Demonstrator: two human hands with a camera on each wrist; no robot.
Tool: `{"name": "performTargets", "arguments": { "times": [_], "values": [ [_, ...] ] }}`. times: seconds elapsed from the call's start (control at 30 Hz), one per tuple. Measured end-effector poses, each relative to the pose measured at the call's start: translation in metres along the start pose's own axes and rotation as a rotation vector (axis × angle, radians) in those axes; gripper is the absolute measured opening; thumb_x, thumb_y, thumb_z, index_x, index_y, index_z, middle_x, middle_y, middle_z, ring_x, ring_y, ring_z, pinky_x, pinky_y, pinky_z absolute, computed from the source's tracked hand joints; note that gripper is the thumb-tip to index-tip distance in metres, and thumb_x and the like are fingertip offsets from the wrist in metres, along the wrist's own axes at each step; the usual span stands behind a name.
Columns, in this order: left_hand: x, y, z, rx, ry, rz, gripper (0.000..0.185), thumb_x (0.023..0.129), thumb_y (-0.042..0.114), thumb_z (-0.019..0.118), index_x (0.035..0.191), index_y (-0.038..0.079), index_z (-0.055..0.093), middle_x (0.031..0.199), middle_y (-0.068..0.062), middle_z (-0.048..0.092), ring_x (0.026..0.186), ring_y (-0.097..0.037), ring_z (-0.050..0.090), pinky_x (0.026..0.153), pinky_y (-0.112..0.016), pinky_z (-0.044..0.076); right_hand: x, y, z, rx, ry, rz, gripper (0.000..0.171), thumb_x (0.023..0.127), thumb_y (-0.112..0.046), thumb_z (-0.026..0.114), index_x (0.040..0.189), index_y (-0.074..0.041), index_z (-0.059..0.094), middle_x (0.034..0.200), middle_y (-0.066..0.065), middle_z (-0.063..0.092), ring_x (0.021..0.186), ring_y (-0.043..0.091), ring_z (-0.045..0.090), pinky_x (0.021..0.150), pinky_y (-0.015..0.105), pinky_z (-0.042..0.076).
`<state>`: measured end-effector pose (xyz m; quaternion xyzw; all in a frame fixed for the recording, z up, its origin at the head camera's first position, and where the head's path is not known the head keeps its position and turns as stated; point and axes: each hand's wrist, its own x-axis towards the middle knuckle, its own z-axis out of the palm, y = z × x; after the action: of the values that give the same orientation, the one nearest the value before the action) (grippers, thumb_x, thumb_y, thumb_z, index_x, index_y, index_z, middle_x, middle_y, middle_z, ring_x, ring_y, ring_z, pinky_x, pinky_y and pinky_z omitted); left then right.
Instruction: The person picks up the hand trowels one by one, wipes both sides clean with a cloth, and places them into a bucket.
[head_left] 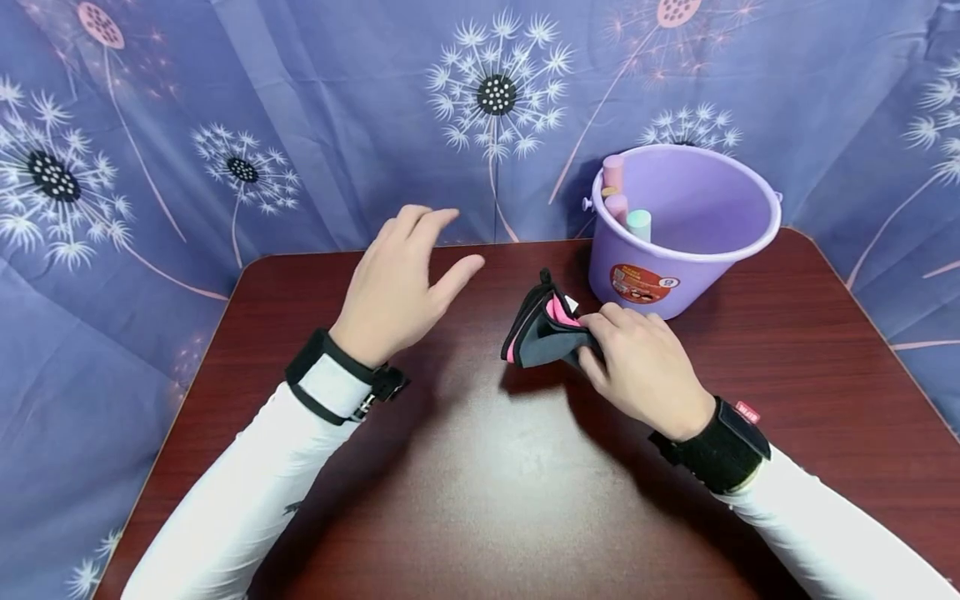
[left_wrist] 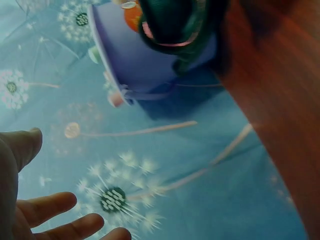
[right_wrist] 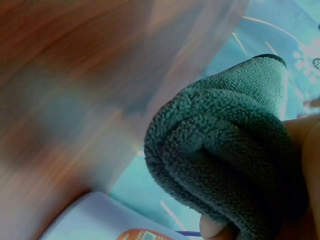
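Folded grey-and-pink microfibre cloth [head_left: 542, 332] sits pinched in the right hand [head_left: 645, 371], lifted just off the dark wooden table [head_left: 465, 483] beside the purple bucket [head_left: 678, 229]. Left hand [head_left: 401, 279] hovers nearby, fingers spread, holding nothing.

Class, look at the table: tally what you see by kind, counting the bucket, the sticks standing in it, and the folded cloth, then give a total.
Purple bucket: 1
Pastel sticks in the bucket: 3 visible
Folded grey-and-pink cloth, held by the right hand: 1
Total: 5
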<state>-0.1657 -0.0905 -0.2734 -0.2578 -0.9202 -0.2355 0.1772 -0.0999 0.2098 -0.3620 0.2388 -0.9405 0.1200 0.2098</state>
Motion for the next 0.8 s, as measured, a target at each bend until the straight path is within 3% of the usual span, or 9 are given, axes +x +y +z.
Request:
{"name": "performTargets", "arguments": {
  "times": [0.4, 0.8],
  "values": [
    [-0.057, -0.039, 0.005, 0.021, 0.017, -0.072, 0.074, 0.098, 0.053, 0.073, 0.154, 0.009, 0.054, 0.151, -0.018, 0.053, 0.133, -0.043, 0.053, 0.105, -0.060, 0.044, 0.003, 0.009, 0.003, 0.009, -0.004, -0.013, 0.023, 0.092, -0.018, 0.067, 0.108, -0.001, 0.071, 0.088, 0.007, 0.061, 0.079, 0.032, 0.064, 0.070, 0.049, 0.048],
    [-0.096, -0.060, 0.021, 0.048, -0.116, -0.139, 0.088, 0.096, 0.061, 0.070, 0.165, 0.015, 0.039, 0.169, -0.018, 0.032, 0.153, -0.046, 0.030, 0.119, -0.068, 0.025, 0.023, 0.003, 0.023, 0.042, -0.079, -0.009, 0.023, 0.096, -0.019, 0.070, 0.110, -0.001, 0.072, 0.091, 0.007, 0.061, 0.081, 0.031, 0.063, 0.071, 0.049, 0.050]
  ]
}}
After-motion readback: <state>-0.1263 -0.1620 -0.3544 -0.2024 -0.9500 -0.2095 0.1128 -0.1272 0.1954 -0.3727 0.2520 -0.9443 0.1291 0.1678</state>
